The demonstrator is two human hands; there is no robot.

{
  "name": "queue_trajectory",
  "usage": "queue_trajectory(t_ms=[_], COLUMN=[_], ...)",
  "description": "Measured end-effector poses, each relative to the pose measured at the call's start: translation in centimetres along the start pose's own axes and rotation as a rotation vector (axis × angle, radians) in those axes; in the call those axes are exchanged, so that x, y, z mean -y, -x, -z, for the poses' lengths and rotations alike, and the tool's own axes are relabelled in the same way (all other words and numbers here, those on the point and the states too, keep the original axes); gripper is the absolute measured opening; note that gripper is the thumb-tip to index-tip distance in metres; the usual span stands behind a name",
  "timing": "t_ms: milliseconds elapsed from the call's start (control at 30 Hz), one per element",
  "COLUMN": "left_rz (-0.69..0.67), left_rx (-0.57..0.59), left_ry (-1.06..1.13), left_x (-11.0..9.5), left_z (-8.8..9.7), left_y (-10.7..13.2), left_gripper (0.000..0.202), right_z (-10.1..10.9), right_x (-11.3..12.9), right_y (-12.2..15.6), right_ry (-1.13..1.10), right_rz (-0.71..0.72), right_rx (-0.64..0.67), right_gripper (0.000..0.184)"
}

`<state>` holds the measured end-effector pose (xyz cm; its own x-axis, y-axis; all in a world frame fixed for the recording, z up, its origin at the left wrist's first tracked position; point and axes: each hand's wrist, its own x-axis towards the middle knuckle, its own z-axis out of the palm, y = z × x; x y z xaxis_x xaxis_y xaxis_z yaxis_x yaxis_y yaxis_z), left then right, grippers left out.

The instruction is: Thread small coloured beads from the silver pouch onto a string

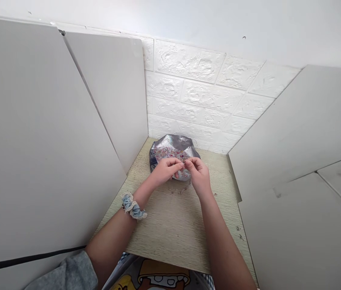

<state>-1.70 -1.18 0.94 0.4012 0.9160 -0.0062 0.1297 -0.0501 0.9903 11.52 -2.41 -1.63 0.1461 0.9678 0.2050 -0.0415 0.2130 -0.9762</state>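
Beads (167,153), many-coloured, fill the open silver bag (179,141), which lies on the wooden table (170,225) just beyond the fingertips. In front of it the left hand (165,170) and the right hand (200,175) meet tip to tip, each pinched closed on something too small to make out. A blue scrunchie (132,206) rings the left wrist. White panels (37,141) flank the fingers; a brick wall (203,96) stands beyond the bag.

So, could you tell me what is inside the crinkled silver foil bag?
Small multicoloured beads lie inside the silver foil bag; the left hand and right hand hide its front part.
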Motion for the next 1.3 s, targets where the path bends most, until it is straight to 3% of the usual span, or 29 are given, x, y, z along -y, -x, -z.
queue_trajectory(t_ms=[167, 333, 500, 667, 833, 1033, 1167, 1300], left_rz=[-0.053, -0.076, 0.018, 0.133, 0.095, 0.058, 0.039, -0.054], left_rx=[0.046, 0.038, 0.093, 0.071, 0.061, 0.085, -0.026, -0.265], left_ry=[0.126, 0.268, 0.463, 0.389, 0.460, 0.284, 0.247, 0.356], left_x=[0.0, 0.2, 0.2, 0.5, 0.5, 0.4, 0.8, 0.9], left_z=[0.1, -0.2, -0.4, -0.4, -0.3, -0.4, -0.5, 0.0], left_y=[0.0, 0.0, -0.1, -0.4, -0.4, -0.2, -0.5, -0.8], left_gripper=[0.022, 0.018, 0.017, 0.012, 0.019, 0.026, 0.024, 0.021], right_z=[0.1, 0.3, -0.1, -0.3, -0.1, -0.1, -0.2, -0.2], right_x=[-0.3, -0.2, 0.8, 1.3, 1.0, 0.6, 0.0, -1.2], right_y=[-0.2, -0.2, 0.2, 0.5, 0.4, 0.4, 0.1, -0.1], right_ry=[-0.258, -0.084, 0.044, 0.083, 0.087, 0.140, 0.253, 0.659], right_rz=[-0.086, -0.028, 0.053, 0.132, 0.151, 0.167, 0.162, 0.218], right_rx=[-0.071, -0.147, -0.087, -0.029, 0.004, -0.012, -0.061, -0.009], right_gripper=[0.019, 0.018, 0.017, 0.015, 0.015, 0.014, 0.017, 0.018])
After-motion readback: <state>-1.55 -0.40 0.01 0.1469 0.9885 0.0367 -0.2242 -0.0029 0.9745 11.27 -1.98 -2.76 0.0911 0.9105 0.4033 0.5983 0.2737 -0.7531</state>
